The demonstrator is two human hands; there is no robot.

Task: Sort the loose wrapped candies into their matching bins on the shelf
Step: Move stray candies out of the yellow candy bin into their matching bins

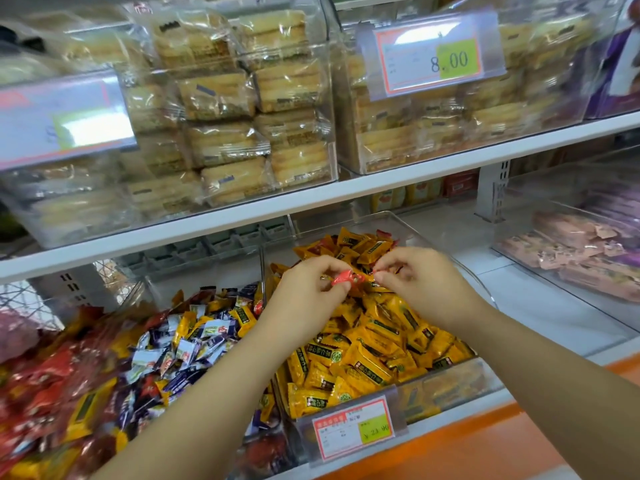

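Observation:
Both my hands hover over a clear bin (481, 285) heaped with yellow wrapped candies (367, 348). My left hand (308, 289) pinches a red wrapped candy (344, 280) between thumb and fingers. My right hand (415, 278) pinches a small red piece at its fingertips, just right of that candy; whether it is the same wrapper's end I cannot tell. To the left, a second clear bin (145, 292) holds mixed blue, white, yellow and red candies (180, 351). Red wrapped candies (45, 382) pile up at the far left.
A price tag (353, 431) hangs on the yellow bin's front. The upper shelf (381, 187) carries clear boxes of wrapped biscuits (225, 116) close above my hands. A clear bin of pink packets (571, 251) stands at the right, with bare white shelf between.

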